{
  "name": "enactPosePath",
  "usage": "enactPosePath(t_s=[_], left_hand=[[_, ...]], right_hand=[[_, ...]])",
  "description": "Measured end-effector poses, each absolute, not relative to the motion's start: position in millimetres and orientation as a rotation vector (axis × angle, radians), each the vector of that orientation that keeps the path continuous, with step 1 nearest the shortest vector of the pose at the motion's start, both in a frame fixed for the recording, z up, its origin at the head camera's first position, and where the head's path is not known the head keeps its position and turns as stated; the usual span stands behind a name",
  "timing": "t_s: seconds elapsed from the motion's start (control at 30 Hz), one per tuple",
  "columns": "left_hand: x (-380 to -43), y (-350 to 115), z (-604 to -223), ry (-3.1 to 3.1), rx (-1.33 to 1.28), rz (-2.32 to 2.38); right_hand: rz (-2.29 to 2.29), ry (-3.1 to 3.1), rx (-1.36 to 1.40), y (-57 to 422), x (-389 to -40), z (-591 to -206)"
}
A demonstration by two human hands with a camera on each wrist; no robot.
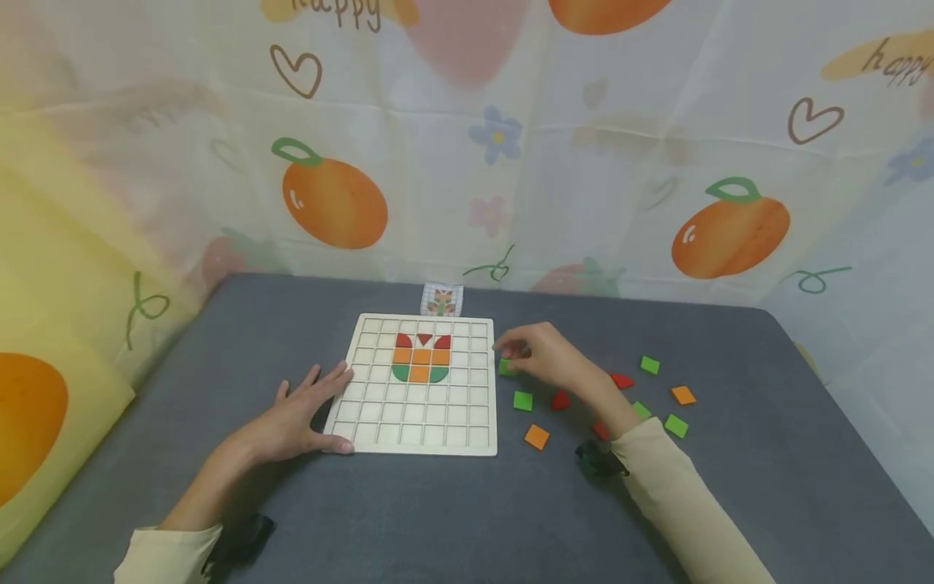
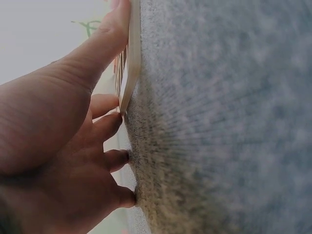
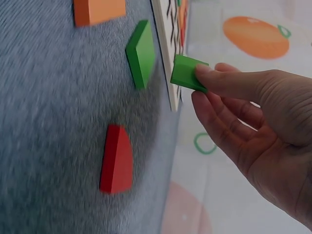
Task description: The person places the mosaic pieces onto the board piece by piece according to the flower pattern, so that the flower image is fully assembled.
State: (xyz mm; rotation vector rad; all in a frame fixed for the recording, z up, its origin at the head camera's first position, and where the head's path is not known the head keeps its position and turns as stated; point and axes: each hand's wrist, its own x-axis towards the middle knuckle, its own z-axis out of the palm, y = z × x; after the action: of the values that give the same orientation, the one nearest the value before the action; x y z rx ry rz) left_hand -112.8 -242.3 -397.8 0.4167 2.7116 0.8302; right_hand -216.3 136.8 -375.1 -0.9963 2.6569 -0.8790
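A white gridded board [image 1: 416, 414] lies on the table. On it sits a tulip-like pattern: two rounded red pieces around a red triangle [image 1: 424, 339], orange squares [image 1: 421, 357] beneath, and rounded green pieces [image 1: 400, 373] at the bottom corners. My left hand [image 1: 295, 418] rests spread against the board's left side, its thumb at the near-left corner; in the left wrist view the thumb lies along the board's edge [image 2: 130, 73]. Just beyond the board's right edge, my right hand [image 1: 547, 353] pinches a green square tile [image 3: 187, 73] between thumb and fingers, above the table.
Right of the board lie loose pieces: green squares [image 1: 523, 401], orange squares [image 1: 537, 437] and red pieces [image 1: 560, 400], some partly behind the right forearm. A small pattern card [image 1: 442, 298] lies at the board's far edge. A printed cloth [image 1: 496, 186] hangs behind the grey table [image 1: 409, 519].
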Motion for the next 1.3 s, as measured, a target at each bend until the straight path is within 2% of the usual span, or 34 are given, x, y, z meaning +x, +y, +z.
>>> enactPosePath(t_s=[0.63,1.3], left_hand=[[-112.4,-241.4,-396.0,2.713,0.403,0.811],[-111.8,-244.1,-399.6,2.73,0.427,0.808]], right_hand=[[-0.831,2.571,-1.166,81.4,-206.9,-373.7],[-1.002,2.451,-1.256,35.2,-198.7,-382.7]])
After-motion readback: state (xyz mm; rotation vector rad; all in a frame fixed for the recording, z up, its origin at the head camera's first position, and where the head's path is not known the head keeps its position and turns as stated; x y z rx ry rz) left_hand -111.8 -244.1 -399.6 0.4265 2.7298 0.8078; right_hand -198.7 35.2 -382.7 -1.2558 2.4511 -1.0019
